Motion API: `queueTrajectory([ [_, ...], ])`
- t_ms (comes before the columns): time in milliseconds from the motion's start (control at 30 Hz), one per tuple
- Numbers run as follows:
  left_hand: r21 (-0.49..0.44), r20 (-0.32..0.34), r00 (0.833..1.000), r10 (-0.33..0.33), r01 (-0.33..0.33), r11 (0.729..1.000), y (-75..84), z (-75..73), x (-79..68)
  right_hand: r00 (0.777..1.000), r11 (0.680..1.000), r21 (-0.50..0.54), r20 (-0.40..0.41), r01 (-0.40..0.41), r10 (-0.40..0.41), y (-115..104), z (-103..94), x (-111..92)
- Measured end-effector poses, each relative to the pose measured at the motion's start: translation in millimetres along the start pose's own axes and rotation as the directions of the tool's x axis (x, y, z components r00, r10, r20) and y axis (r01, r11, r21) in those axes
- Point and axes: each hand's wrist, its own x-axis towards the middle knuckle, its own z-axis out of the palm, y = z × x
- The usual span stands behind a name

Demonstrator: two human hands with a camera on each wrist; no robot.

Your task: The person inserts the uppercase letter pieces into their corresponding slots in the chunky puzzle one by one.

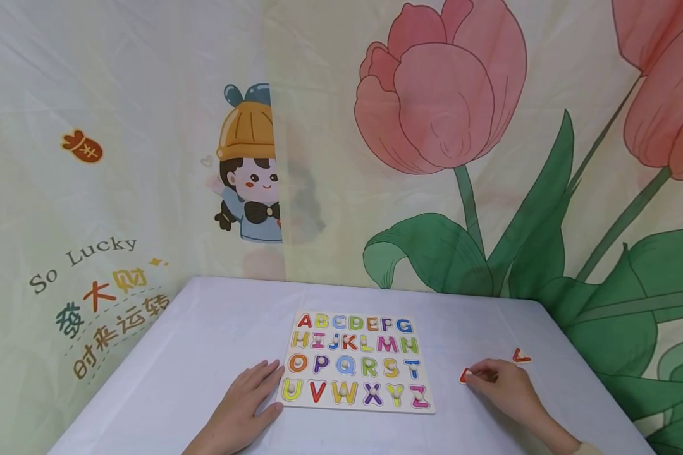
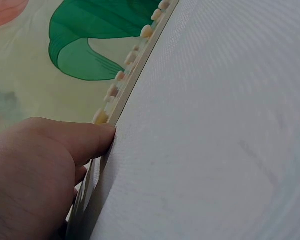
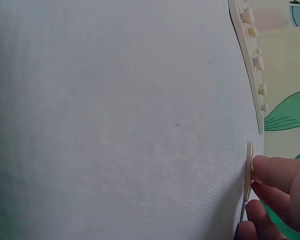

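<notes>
A white alphabet puzzle board [image 1: 360, 409] lies flat on the table, with colourful letters and small knobs in rows. My left hand [image 1: 243, 401] rests at the board's left side, fingers extended and thumb touching its near corner; the left wrist view shows this thumb [image 2: 90, 137] against the board's edge. To the right of the board, my right hand [image 1: 506, 387] pinches a small red letter piece [image 1: 465, 375] between thumb and fingertips. In the right wrist view that wooden piece [image 3: 248, 172] appears edge-on, held by its knob. My fingers partly cover its face.
Another red letter piece [image 1: 522, 356], angular in shape, lies just beyond my right hand. A white cloth covers the table [image 1: 216, 328]. Behind the table hangs a printed curtain [image 1: 324, 158] with tulips and a cartoon child.
</notes>
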Motion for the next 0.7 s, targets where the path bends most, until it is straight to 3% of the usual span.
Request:
queueTrajectory([
  [700, 0.03, 0.007, 1.0, -0.021, 0.021, 0.999, 1.1, 1.2, 0.3, 0.998, 0.998, -0.015, 0.033, 0.059, -0.058, -16, -4.0, 7],
])
